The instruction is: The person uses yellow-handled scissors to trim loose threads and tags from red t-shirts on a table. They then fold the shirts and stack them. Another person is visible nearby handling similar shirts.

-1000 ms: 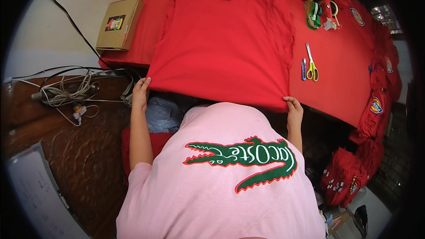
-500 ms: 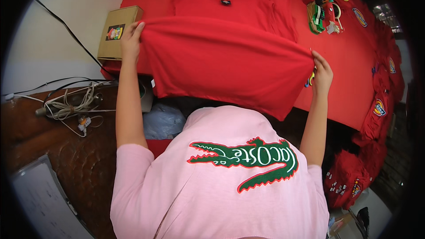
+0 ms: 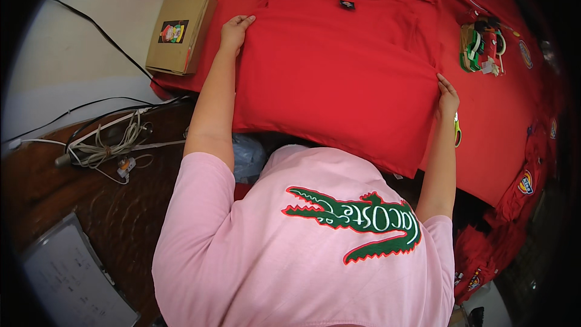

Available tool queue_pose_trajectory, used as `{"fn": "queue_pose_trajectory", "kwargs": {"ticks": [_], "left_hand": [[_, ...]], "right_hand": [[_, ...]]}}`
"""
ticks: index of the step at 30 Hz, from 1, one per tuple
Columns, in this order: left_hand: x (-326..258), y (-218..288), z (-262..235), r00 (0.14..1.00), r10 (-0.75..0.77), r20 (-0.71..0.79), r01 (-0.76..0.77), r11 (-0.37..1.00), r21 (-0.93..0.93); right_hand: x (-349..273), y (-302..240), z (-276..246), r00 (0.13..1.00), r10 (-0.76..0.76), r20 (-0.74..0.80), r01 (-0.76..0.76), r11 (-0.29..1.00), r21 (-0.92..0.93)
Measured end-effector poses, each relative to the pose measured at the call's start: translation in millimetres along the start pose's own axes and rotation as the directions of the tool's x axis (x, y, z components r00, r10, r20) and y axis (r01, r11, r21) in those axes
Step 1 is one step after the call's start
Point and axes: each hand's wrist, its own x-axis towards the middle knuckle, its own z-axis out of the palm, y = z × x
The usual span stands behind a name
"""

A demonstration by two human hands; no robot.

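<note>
we take the cardboard box [image 3: 184, 51] at the left end of the red table [image 3: 499, 124] as our landmark. the red shirt [image 3: 339, 94] lies to the right of the box, spread on the table with its near edge closer to us than the box is. our left hand [image 3: 233, 33] is just right of the box, its fingers drawn close together at a corner of the cloth. our right hand [image 3: 448, 98] is well right of the box and nearer to us, its fingers together, tips at the shirt's opposite edge. whether either hand pinches the cloth, we cannot tell. a small dark label [image 3: 347, 5] shows right of the box, beyond the shirt's middle. farther right of the box we see a cluster of small tools [image 3: 481, 48] and, partly hidden by our right wrist, a yellow-green handle [image 3: 458, 133]. nearer to us than the box lies a coiled cable [image 3: 109, 152].
</note>
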Motion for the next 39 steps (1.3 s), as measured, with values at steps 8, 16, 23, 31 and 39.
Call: {"fn": "queue_pose_trajectory", "kwargs": {"ticks": [8,16,23,31,39], "left_hand": [[12,-6,1,0.995,0.081,0.066,-0.08,0.997,-0.02],[-48,53,-47,0.973,0.155,0.172,-0.107,0.96,-0.259],[-143,229,-107,0.713,0.696,-0.088,-0.652,0.612,-0.448],[-229,255,-181,0.452,0.859,-0.239,-0.802,0.275,-0.53],[-289,248,-170,0.485,0.862,-0.149,-0.727,0.303,-0.616]], "right_hand": [[-9,-11,-2,0.997,0.08,0.003,-0.08,0.995,0.059],[-95,-113,-11,0.988,-0.111,0.112,0.124,0.985,-0.122],[-175,-286,-27,0.446,-0.894,0.04,0.741,0.344,-0.577],[-262,-369,-104,0.211,-0.977,-0.001,0.686,0.149,-0.712],[-271,-354,-178,0.328,-0.943,-0.049,0.932,0.332,-0.148]]}}
